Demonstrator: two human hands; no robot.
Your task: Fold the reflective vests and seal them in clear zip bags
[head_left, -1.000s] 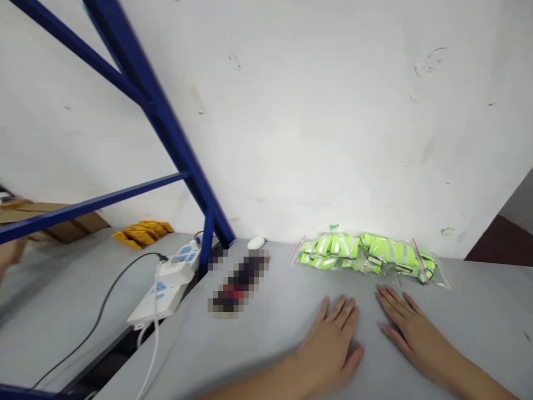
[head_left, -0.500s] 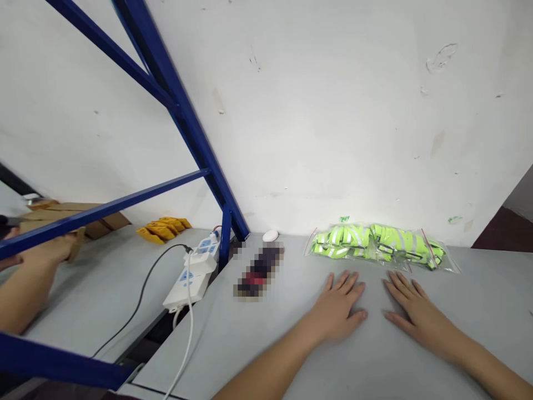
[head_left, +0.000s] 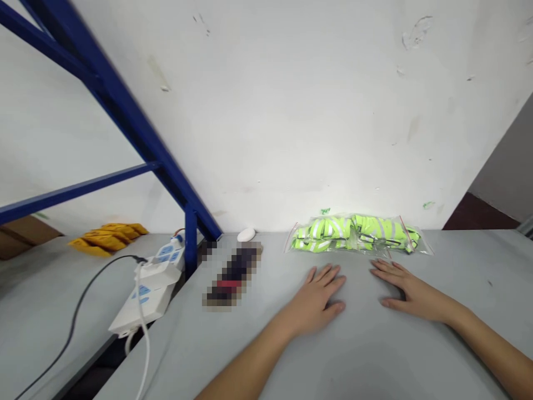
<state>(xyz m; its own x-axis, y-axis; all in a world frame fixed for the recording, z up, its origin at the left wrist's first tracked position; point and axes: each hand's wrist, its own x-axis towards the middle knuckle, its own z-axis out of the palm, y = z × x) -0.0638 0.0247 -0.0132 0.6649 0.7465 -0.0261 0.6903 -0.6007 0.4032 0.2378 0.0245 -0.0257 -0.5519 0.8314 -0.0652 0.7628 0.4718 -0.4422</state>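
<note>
My left hand lies palm down on the grey table, fingers apart and holding nothing. To its right my right hand also rests on the tabletop, stretched out and empty. Just beyond my fingertips, along the wall, are clear zip bags packed with folded neon-yellow reflective straps. The right hand's fingertips are close to the bags' near edge; whether they touch the plastic I cannot tell. A pixelated dark object with a red band lies left of my left hand.
A white oval object sits against the wall. At left a white power strip with black and white cables stands by a blue metal frame. Yellow packets and a cardboard box lie on the neighbouring table.
The view has swung, so the table's contents sit further left. My right hand has turned inward and moved nearer the bags. Another person's hands at far left have left the view.
</note>
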